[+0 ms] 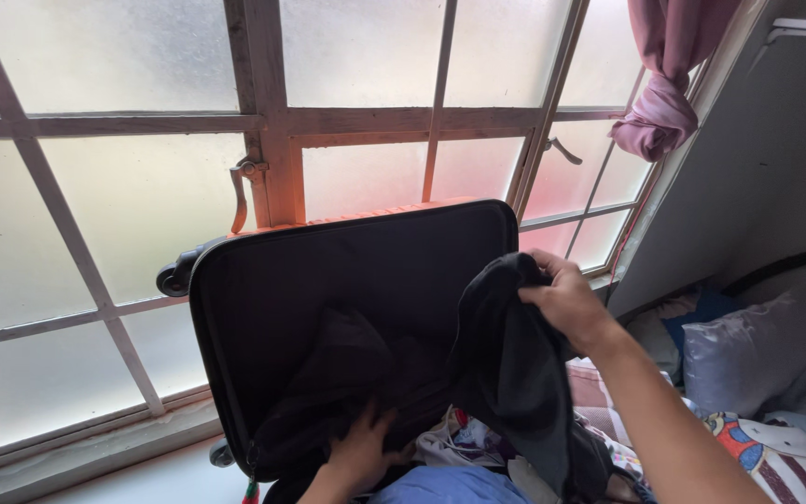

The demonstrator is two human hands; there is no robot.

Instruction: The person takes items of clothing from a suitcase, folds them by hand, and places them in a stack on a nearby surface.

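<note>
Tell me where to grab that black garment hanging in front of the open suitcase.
Grip the black garment at its bunched top edge, coming from the right, where the right hand pinches it. It hangs limp from that point, so its lower folds offer nothing firm to take.

There is just one camera, and it sits on my head. It looks forward and a bit down, past my arms. It faces the big window (142, 187) with frosted glass, which fills the top and left of the view and is close in front of me. The open suitcase (328, 280) stands right under it, near the middle. My left hand (361, 453) shows at the bottom edge, very near. My right hand (566, 299) comes in from the bottom right. Off to the right side I can see a wall (767, 168) and a pillow (748, 355).
</note>
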